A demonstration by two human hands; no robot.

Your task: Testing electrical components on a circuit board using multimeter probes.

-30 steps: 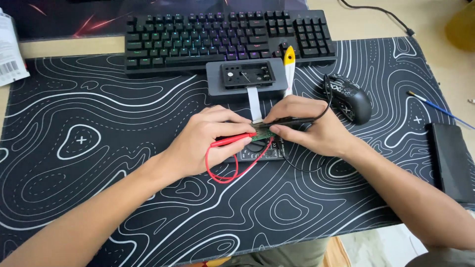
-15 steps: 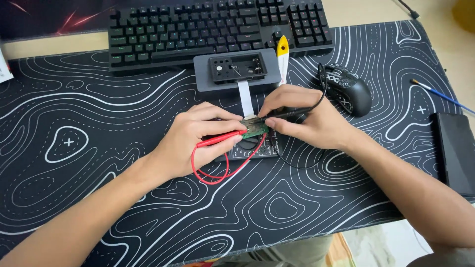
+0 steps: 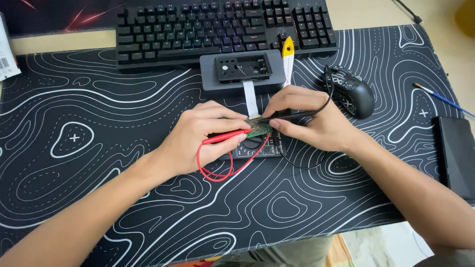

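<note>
Left hand [image 3: 198, 138]: closed around a red probe [image 3: 225, 137], tip on a small green circuit board [image 3: 259, 129].
Right hand [image 3: 311, 123]: pinches a black probe [image 3: 297, 114] at the same board.
Board: mid-mat, atop a dark meter [image 3: 257, 147].
Risk: a slipping tip may bridge contacts.
Textures: rigid board, limp looping leads, soft swirl-patterned mat [image 3: 99, 148].

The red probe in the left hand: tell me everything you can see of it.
The red probe is a slim, plastic-looking red stick, lying nearly level across the left hand, which pinches it between thumb and fingers. Its tip points right and meets the small green circuit board; the tip itself is too small to make out. A thin red lead runs from it, looping on the patterned desk mat below the hand and back toward the dark meter lying under the board.
</note>
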